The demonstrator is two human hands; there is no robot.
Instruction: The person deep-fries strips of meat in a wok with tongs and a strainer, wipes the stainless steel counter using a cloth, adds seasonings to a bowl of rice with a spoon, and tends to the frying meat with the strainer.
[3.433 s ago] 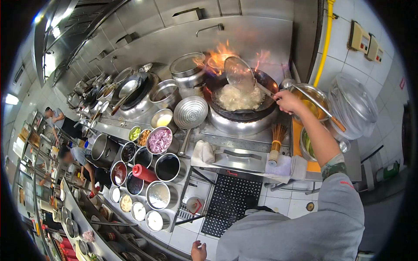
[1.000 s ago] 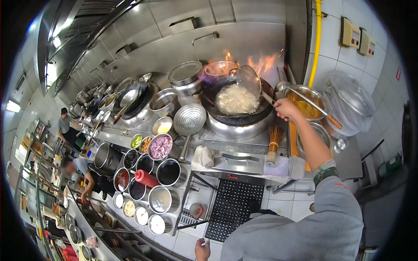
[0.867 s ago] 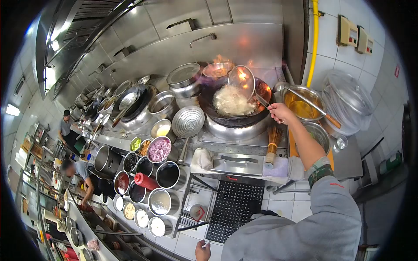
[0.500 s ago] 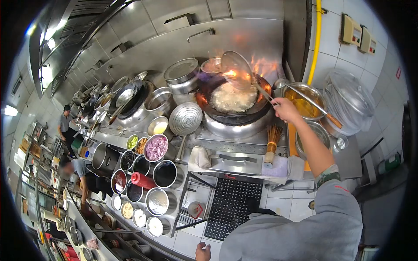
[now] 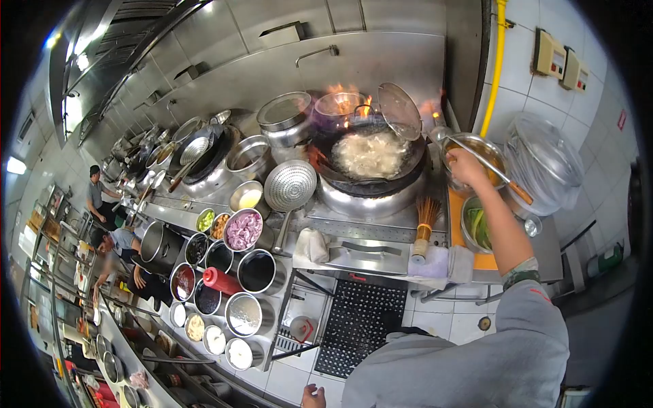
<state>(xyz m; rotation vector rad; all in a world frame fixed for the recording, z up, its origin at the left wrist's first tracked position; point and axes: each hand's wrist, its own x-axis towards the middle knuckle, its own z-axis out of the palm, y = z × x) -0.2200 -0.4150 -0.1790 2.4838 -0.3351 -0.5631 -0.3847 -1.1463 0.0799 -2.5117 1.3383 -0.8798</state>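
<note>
My right hand (image 5: 466,166) is closed around the handle of a wire-mesh strainer (image 5: 399,112). The strainer is tilted up over the back right rim of a black wok (image 5: 325,170). Pale food (image 5: 371,153) bubbles in liquid inside the wok, and flames rise behind it. Beneath my right wrist is a metal pot of yellow-brown oil (image 5: 500,158), with a wooden-handled ladle (image 5: 479,156) lying across it. My left hand (image 5: 313,396) hangs low at the bottom edge, partly cut off, its fingers loosely bent and nothing visible in them.
A perforated skimmer (image 5: 290,187) and pots with sauces and sliced purple onion (image 5: 243,230) stand left. A bamboo brush (image 5: 425,228) lies at the counter front. A bowl (image 5: 476,224) with green strips sits under my forearm. Two people (image 5: 122,241) work far left.
The strainer has moved right, from over the food to the wok's back right side, and tilted upward. My right hand shifted right with it. Flames behind the wok changed; green strips now show in the bowl.
</note>
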